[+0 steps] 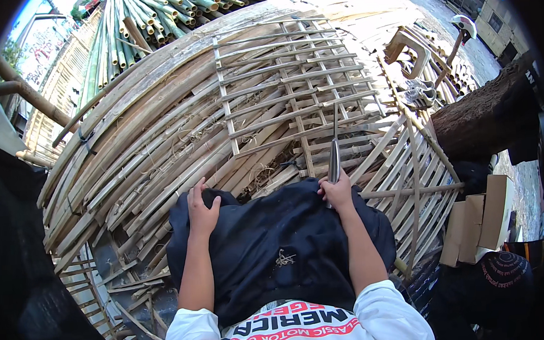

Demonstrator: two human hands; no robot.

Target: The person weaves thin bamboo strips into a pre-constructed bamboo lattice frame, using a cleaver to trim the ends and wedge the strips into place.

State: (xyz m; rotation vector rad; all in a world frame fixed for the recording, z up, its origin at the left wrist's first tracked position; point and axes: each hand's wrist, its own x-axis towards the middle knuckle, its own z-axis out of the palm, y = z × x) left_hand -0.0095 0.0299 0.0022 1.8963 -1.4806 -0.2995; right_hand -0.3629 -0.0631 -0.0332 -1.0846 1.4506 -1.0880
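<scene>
My right hand (337, 191) is closed round the shiny metal handle of a long, slim tool (334, 157). Its thin dark shaft points away from me over the bamboo; whether it is a blade seen edge-on I cannot tell. My left hand (201, 212) lies on the black cloth (269, 232) over my left knee, thumb and fingers apart, holding nothing. Small pale shavings (284, 258) sit on the cloth in my lap. Beyond my hands a lattice of thin bamboo strips (292, 86) rests on a big heap of split bamboo (159, 133).
Green bamboo poles (153, 16) are stacked at the far left. A slatted bamboo panel (402, 194) leans at the right, near a tree trunk (484, 112), a shoe (420, 93) and a C-shaped frame (410, 52). Cardboard (477, 221) stands at the lower right.
</scene>
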